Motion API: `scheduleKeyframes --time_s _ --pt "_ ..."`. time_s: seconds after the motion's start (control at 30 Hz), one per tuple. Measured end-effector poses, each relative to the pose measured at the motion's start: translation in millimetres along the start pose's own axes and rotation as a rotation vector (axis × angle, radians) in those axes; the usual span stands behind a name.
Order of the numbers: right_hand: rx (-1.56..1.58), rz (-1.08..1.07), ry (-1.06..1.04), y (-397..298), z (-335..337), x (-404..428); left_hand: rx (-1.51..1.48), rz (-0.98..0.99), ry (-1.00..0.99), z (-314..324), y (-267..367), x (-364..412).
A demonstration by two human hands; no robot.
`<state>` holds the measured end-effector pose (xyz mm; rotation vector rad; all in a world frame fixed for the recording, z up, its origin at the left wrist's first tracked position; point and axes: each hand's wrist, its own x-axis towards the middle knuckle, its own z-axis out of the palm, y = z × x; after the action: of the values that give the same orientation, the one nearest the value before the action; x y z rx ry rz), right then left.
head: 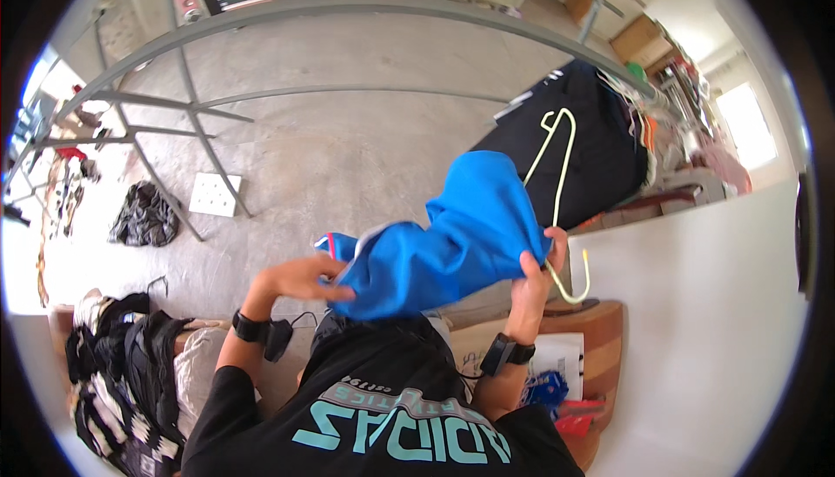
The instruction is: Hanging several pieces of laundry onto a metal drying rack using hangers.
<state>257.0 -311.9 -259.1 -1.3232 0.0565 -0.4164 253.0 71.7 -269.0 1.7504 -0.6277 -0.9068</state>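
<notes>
A bright blue garment [450, 242] with a red and white trimmed edge is stretched between my hands, bunched and folded in the middle. At its left end my left hand [303, 279], slightly blurred, has its fingers on the cloth's hem. My right hand [538, 271] grips the other end together with the neck of a pale yellow-green coated wire hanger [566, 164]. The hanger's hook sticks out below the right fingers. One side of its frame rises beyond the hand, and the cloth hides part of it.
Grey metal rails [365, 7] arch across ahead of me. Black garments [567, 144] hang at the right. A black bundle [145, 213] and a white perforated stool top [215, 194] are at floor level. Piled clothes [124, 372] lie on my left; a white panel [691, 307] stands right.
</notes>
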Motion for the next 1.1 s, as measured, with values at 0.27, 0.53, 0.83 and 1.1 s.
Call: scheduleKeyframes --time_s 0.27,0.53,0.83,1.1 --pt "-0.269 -0.005 -0.054 -66.7 -24.0 -104.2 0.446 0.335 0.313 53.5 -49.8 169.8" --pt "-0.574 -0.288 0.100 -110.5 -78.6 -128.0 -0.043 0.672 -0.106 127.1 -54.1 256.3" --pt "-1.038 0.046 0.479 -38.0 -135.6 -115.3 -0.257 0.602 0.179 58.0 52.0 267.9" --pt "-0.523 0.044 -0.111 -53.0 -52.7 -48.8 -0.074 0.457 0.567 44.8 91.0 207.1"
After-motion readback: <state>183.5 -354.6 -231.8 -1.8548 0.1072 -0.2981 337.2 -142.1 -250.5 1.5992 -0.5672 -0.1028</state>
